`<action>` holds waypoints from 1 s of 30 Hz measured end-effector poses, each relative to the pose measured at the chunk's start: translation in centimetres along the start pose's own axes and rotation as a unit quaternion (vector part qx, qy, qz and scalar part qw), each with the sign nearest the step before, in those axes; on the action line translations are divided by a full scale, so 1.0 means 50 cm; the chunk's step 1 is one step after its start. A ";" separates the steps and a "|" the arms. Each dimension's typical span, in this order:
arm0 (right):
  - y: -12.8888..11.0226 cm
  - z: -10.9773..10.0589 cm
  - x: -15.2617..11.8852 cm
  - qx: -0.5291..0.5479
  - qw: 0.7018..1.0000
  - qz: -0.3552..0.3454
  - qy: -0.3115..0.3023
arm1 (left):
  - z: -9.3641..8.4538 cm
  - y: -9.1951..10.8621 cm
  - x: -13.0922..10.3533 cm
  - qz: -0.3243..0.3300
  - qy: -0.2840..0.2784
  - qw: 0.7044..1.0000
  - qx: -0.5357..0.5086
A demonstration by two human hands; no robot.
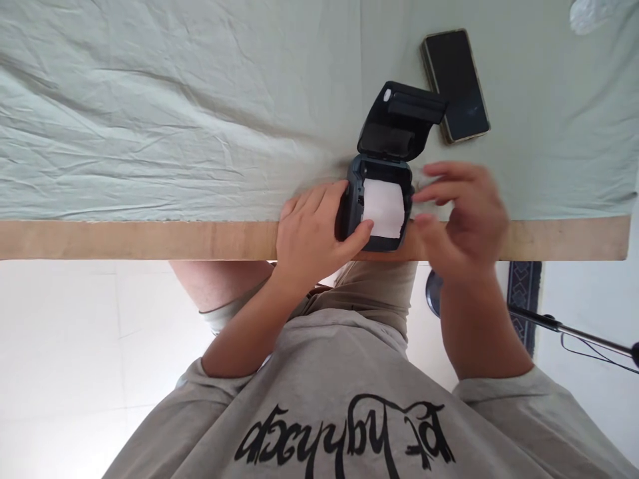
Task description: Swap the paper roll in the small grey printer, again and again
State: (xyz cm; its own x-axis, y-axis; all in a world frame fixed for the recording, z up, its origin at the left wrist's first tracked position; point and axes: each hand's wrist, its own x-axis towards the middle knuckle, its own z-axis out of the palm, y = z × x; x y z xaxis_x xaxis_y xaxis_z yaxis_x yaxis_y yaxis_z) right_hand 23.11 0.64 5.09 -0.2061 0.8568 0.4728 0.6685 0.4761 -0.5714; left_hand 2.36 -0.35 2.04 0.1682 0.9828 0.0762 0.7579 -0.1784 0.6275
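Observation:
A small dark receipt printer sits at the near edge of the table with its lid flipped up and back. Inside its bay lies a white paper roll. My left hand steadies the printer from the left side, fingers along the body and thumb reaching over onto the paper's near left corner. Just off the printer's right side, my right hand is slightly blurred. Its thumb and fingers are apart, fingertips close to the printer's edge, and I see nothing between them.
A smartphone with a dark screen lies beyond the printer to the right, close to the raised lid. Clear crumpled plastic is at the far right corner. Pale green cloth covers the table behind its wooden edge. A thin metal stand rises at the lower right.

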 end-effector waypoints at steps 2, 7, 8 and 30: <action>-0.005 -0.001 0.022 0.001 0.997 0.042 0.064 | 0.001 -0.004 -0.002 0.009 -0.001 1.000 0.001; -0.021 0.003 0.085 0.017 0.990 0.136 -0.028 | -0.001 -0.005 -0.003 0.006 -0.013 1.000 -0.003; -0.022 0.004 0.088 0.026 0.990 0.137 -0.035 | -0.001 -0.005 -0.003 0.005 -0.014 1.000 -0.004; 0.015 0.029 0.019 0.102 0.921 0.363 -0.097 | -0.003 -0.019 -0.007 0.125 -0.010 0.991 0.047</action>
State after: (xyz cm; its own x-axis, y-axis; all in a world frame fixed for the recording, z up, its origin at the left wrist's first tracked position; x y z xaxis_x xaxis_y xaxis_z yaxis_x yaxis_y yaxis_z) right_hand 22.38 2.09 4.15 0.1055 0.9739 -0.2008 0.5365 -0.2257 -0.8132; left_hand 1.49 -0.53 1.52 0.3694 0.9067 0.2036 0.7460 -0.4200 0.5168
